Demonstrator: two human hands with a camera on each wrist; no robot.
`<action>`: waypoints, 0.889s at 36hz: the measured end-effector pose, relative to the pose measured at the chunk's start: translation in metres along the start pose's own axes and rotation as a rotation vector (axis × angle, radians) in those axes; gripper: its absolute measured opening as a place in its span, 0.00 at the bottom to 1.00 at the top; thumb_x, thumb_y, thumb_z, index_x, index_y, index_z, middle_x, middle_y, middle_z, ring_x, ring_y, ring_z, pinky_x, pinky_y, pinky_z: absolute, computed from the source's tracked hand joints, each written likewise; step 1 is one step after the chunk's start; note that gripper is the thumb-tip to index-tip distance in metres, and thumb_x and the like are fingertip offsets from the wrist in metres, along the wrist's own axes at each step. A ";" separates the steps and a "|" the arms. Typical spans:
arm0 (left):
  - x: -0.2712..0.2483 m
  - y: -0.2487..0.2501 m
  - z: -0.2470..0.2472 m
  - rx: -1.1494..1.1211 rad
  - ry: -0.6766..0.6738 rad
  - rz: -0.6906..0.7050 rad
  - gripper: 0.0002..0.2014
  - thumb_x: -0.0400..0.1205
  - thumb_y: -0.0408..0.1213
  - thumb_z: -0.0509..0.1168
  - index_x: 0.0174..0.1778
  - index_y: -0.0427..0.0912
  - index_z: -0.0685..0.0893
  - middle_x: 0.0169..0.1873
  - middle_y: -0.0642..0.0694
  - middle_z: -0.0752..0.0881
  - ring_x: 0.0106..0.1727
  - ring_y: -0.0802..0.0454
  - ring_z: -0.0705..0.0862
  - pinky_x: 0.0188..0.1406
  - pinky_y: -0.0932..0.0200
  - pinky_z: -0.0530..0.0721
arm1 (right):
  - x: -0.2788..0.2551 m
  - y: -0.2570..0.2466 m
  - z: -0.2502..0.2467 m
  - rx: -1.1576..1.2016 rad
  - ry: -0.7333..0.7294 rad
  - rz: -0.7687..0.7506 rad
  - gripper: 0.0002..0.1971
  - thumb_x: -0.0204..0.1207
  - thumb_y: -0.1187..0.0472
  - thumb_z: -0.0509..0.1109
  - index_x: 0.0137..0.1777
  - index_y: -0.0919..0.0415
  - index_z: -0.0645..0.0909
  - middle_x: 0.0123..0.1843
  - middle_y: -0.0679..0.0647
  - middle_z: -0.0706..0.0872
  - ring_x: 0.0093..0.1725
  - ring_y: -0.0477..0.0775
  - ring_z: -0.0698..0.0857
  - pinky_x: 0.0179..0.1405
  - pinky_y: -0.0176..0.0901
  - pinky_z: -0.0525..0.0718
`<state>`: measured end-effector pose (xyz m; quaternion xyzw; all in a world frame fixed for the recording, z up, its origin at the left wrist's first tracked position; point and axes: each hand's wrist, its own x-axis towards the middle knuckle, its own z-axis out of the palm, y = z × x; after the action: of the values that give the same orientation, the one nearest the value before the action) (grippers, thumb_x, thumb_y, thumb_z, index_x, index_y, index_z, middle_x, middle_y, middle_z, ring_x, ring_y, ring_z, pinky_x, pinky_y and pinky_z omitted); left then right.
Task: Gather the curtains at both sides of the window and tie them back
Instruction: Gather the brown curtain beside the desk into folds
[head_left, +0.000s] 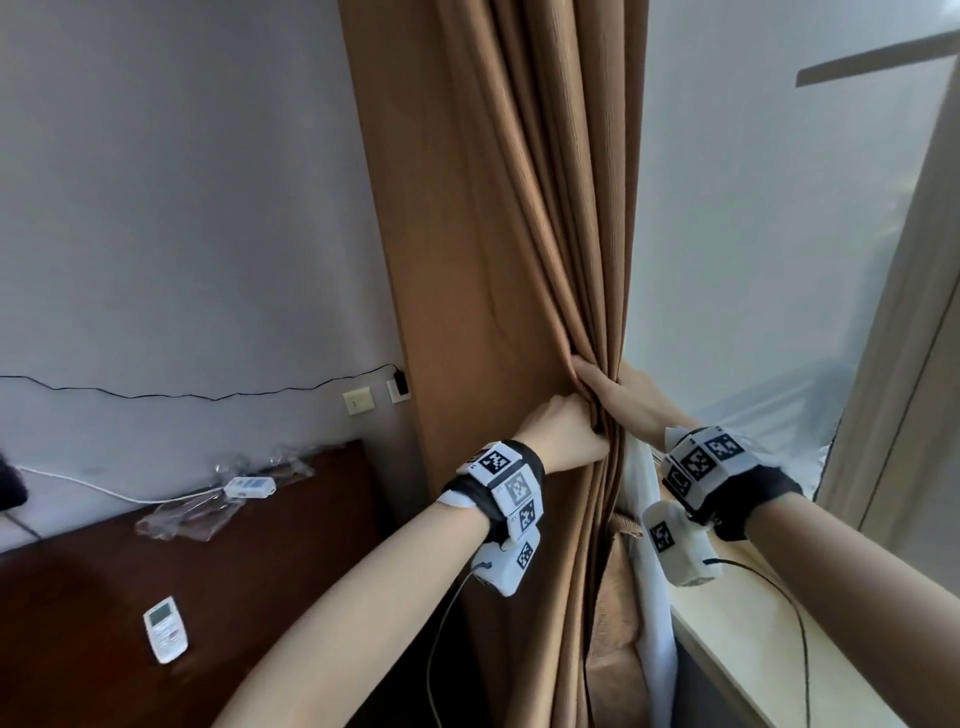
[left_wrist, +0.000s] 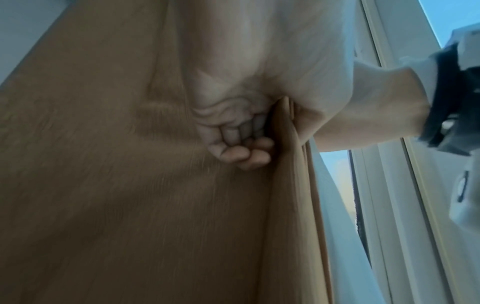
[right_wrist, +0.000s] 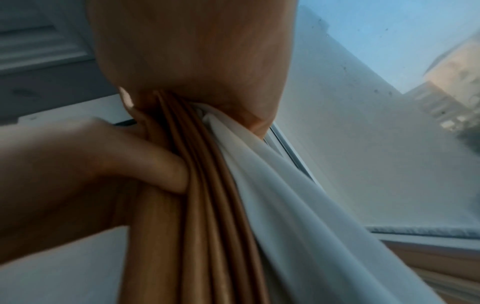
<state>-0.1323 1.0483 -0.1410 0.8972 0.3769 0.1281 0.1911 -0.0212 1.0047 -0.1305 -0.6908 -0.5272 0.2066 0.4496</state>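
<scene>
Brown curtain (head_left: 498, 249) hangs bunched in vertical folds at the left edge of the window (head_left: 769, 234), next to the wall (head_left: 171, 197). Left hand (head_left: 563, 428) grips the folds from the left side, fingers (left_wrist: 241, 144) curled into the fabric. Right hand (head_left: 618, 397) wraps the same bundle from the window side, just above the left, thumb on the front folds. Both hands closed on the curtain, nearly touching. White liner (right_wrist: 272, 164) is caught in the bundle on the window side and trails below the hands. Sill (head_left: 753, 639) sits below the right forearm. Lower left: dark wood table (head_left: 78, 623) with a white remote (head_left: 165, 629), a power strip (head_left: 251, 487) and clear plastic wrap (head_left: 182, 519).
</scene>
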 end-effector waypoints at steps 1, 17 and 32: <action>0.000 0.000 0.000 -0.013 -0.014 0.008 0.19 0.73 0.40 0.61 0.60 0.41 0.81 0.51 0.38 0.86 0.54 0.36 0.84 0.52 0.49 0.85 | -0.001 -0.001 0.000 0.029 -0.017 -0.002 0.43 0.73 0.27 0.59 0.81 0.54 0.63 0.72 0.54 0.78 0.70 0.58 0.77 0.73 0.51 0.71; 0.022 -0.116 -0.014 -0.379 0.112 -0.148 0.16 0.82 0.55 0.64 0.47 0.44 0.86 0.45 0.48 0.89 0.50 0.52 0.86 0.57 0.59 0.78 | 0.003 0.012 -0.007 -0.145 -0.032 -0.166 0.14 0.75 0.67 0.67 0.61 0.59 0.75 0.48 0.53 0.83 0.48 0.55 0.81 0.42 0.41 0.74; 0.080 -0.238 -0.050 -0.872 0.581 -0.574 0.53 0.63 0.26 0.74 0.83 0.43 0.53 0.73 0.36 0.74 0.67 0.37 0.79 0.64 0.49 0.79 | 0.007 0.016 -0.020 -0.117 -0.135 -0.166 0.20 0.62 0.54 0.63 0.52 0.66 0.78 0.47 0.62 0.85 0.46 0.59 0.84 0.45 0.49 0.82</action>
<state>-0.2454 1.2717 -0.1941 0.5265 0.5537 0.4546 0.4578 0.0046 1.0025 -0.1323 -0.6543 -0.6230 0.1836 0.3875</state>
